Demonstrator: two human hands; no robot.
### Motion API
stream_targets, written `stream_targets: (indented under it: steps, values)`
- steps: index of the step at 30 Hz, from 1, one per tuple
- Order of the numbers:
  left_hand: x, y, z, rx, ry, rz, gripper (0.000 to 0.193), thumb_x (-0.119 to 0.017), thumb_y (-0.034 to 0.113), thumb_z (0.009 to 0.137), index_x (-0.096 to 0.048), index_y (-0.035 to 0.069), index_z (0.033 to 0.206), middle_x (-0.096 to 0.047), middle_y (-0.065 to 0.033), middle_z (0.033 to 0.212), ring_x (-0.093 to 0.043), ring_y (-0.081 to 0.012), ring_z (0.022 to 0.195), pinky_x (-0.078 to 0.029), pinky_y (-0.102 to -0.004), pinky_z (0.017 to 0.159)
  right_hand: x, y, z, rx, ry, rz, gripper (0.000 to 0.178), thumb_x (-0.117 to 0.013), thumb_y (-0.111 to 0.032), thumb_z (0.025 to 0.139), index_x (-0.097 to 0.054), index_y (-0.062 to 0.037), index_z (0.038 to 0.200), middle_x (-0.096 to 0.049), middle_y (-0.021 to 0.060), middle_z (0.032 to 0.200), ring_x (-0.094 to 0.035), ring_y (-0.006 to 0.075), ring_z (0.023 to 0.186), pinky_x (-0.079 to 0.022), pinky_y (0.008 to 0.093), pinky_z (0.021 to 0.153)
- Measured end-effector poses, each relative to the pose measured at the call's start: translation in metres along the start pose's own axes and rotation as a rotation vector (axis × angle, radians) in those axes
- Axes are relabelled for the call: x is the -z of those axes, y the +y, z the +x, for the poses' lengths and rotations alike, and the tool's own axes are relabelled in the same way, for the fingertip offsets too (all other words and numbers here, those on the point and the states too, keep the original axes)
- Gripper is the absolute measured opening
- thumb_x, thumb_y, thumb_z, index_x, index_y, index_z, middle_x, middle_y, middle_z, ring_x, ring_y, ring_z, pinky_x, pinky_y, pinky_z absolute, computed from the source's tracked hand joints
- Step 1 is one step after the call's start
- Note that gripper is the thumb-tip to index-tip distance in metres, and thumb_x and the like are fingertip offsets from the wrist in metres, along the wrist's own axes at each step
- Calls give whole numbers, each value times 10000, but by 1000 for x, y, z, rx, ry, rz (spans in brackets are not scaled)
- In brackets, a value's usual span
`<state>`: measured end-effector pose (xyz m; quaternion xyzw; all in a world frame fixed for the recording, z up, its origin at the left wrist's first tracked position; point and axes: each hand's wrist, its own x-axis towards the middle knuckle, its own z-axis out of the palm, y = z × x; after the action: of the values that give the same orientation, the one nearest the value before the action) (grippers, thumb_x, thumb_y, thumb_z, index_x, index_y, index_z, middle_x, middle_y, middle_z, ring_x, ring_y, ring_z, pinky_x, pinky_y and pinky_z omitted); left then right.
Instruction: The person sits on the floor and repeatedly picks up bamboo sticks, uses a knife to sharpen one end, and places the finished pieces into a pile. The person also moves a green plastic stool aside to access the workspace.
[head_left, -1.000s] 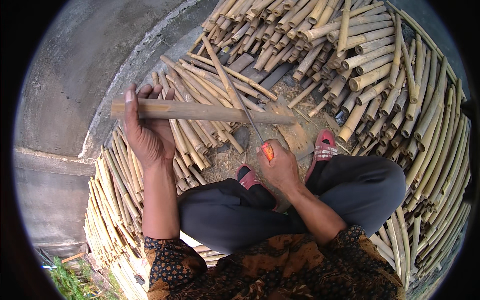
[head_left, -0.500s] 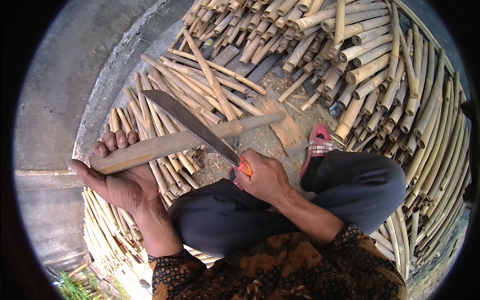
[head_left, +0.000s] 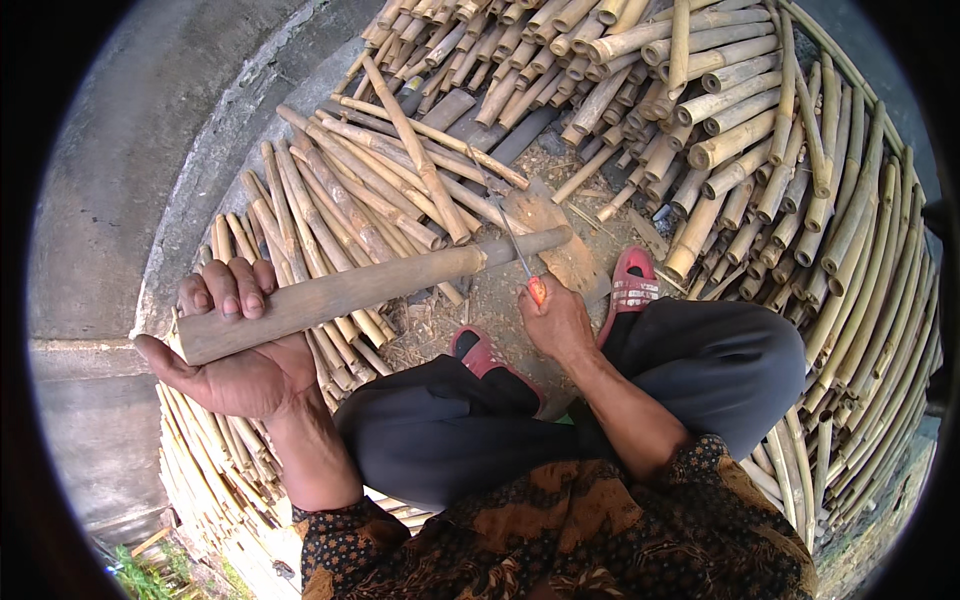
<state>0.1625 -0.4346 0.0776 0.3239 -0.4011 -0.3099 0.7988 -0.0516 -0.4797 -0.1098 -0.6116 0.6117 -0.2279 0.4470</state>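
Observation:
My left hand (head_left: 255, 380) cradles the near end of a bamboo pole (head_left: 370, 288). The pole lies across the palm, fingers curled over its far side and thumb held out past the end. Its far end rests on a worn wooden block (head_left: 575, 268) on the ground. In my right hand (head_left: 563, 322) is a machete (head_left: 537, 291), gripped by its orange-red handle. The blade shows nearly edge-on as a thin line, pointing away and to the left. It crosses the pole near the far end; whether it touches cannot be told.
Cut bamboo poles (head_left: 350, 185) lie at the left beside a concrete wall (head_left: 110, 230). A large stack of bamboo (head_left: 740, 110) fills the far and right sides. Between them, my pink sandals (head_left: 488, 358) stand on ground strewn with wood chips.
The machete has moved right along the pole toward its far end, its blade turning from broad side to edge-on. The pole has rolled in my left hand, a rounder face now up.

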Motion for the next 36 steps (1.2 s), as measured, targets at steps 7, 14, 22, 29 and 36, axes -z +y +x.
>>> stream_targets:
  steps: [7, 14, 22, 29, 36]
  values:
    - [-8, 3, -3, 16, 29, -12, 539, -383, 594, 1045, -464, 126, 788, -406, -41, 767, -382, -180, 738, -354, -343, 745, -8, 16, -4, 449, -113, 142, 270, -670, -277, 949, -598, -21, 997, -669, 280, 784, -666, 500, 770, -534, 522, 678]
    - [-3, 1, 1, -2, 4, -66, 585, -292, 581, 1073, -519, 113, 805, -480, -50, 696, -484, -195, 682, -418, -383, 737, 1, 11, -7, 207, -84, 73, 247, -670, -257, 945, -615, -25, 1010, -661, 262, 777, -672, 490, 813, -530, 503, 695]
    - [2, -1, 17, 38, 237, 15, 624, -185, 617, 1069, -480, 110, 858, -433, -48, 747, -414, -201, 699, -394, -409, 798, -26, 88, 18, -72, 41, 11, 316, -633, -304, 925, -640, 0, 1010, -685, 310, 905, -673, 498, 897, -527, 545, 804]
    - [-11, -36, 55, -194, 276, 168, 643, -299, 687, 1035, -489, 82, 925, -440, -61, 767, -471, -209, 751, -420, -381, 724, -36, 181, 31, -350, 51, -110, 357, -621, -359, 918, -690, -55, 1092, -702, 300, 988, -678, 469, 1010, -531, 524, 887]
    - [11, -38, 74, -196, 364, 252, 596, -380, 658, 999, -500, 79, 927, -467, -82, 814, -524, -211, 747, -485, -364, 691, -33, 195, 22, -182, 12, -183, 315, -631, -334, 908, -673, -47, 1029, -695, 283, 972, -685, 457, 963, -529, 520, 836]
